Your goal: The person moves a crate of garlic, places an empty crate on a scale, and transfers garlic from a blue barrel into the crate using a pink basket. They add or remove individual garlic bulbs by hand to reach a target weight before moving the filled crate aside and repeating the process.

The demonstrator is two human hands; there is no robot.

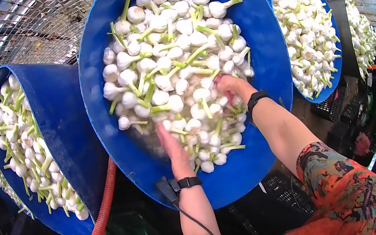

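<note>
Head view looks down on two hands in a heap of garlic. The left hand [171, 146] lies flat and slack. Its fingers [164, 132] are straight and close together, with the tips pushed in among the lowest garlic bulbs [171, 45] and nothing pinched between them. The right hand [228, 86] sits higher and to the right, knuckles up and fingers curled down into the pile. I cannot tell whether they close on a bulb, because the heads around them hide the tips.

The bulbs touch both hands on all sides and fill the tilted blue tub [259, 36] from its upper rim almost to its lower lip. Each head looks light, firm and rounded, with smooth, glossy and perhaps wet skin, so it would likely slip from a loose pinch. The short green stems [197, 55] look stiffer and give a fair handle. Cupping a head in the palm seems the safer hold.

A black band [255, 98] sits on the right wrist, a strap with a cable [186, 183] on the left, and a patterned sleeve [349, 190] further up. Like tubs [61, 118] stand either side, an orange hose [98, 227] runs below left, and wire mesh [33, 24] lies behind.
</note>
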